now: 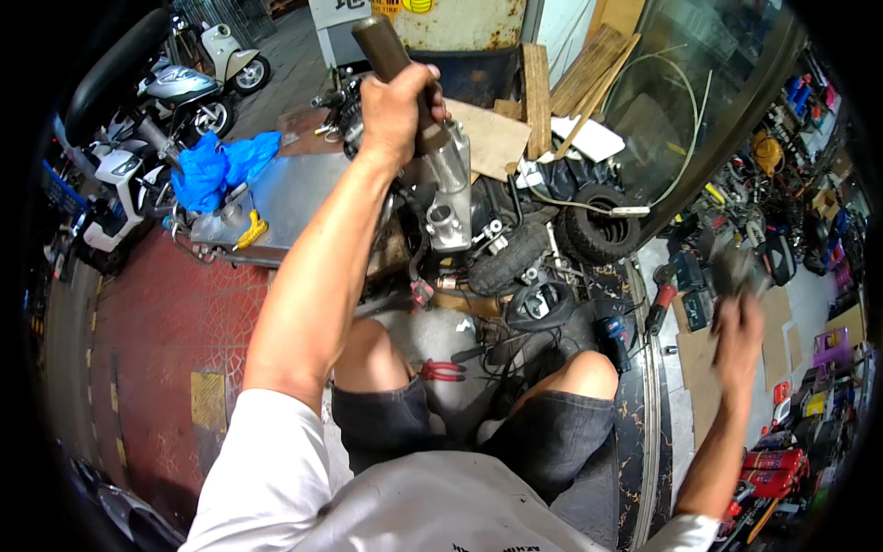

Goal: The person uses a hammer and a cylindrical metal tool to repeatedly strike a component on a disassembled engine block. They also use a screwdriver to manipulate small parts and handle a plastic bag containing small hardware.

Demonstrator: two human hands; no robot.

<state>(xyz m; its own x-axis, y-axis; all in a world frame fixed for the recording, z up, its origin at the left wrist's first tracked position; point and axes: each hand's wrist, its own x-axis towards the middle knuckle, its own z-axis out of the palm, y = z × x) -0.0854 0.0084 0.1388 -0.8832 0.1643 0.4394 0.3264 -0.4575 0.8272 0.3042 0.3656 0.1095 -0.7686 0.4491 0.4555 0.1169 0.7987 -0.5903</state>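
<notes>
My left hand [400,115] is wrapped round a thick brown cylindrical rod [378,42], held at a slant in front of me. Its lower end meets a silvery metal casting [449,198] with a round opening near the bottom; how the two join is hidden. Off to the right, my right hand [739,336] is raised above the floor and smeared by motion. Its fingers are closed on a blurred grey tool [739,270], whose exact kind I cannot make out. Red-handled pliers [442,370] lie between my knees.
A metal-topped workbench [308,198] carries a blue plastic bag [217,167] at the left. Tyres [600,225] and wooden boards [536,97] are piled ahead. A red angle grinder [660,299] and a blue power tool [613,339] lie at the right. Scooters [207,92] stand far left.
</notes>
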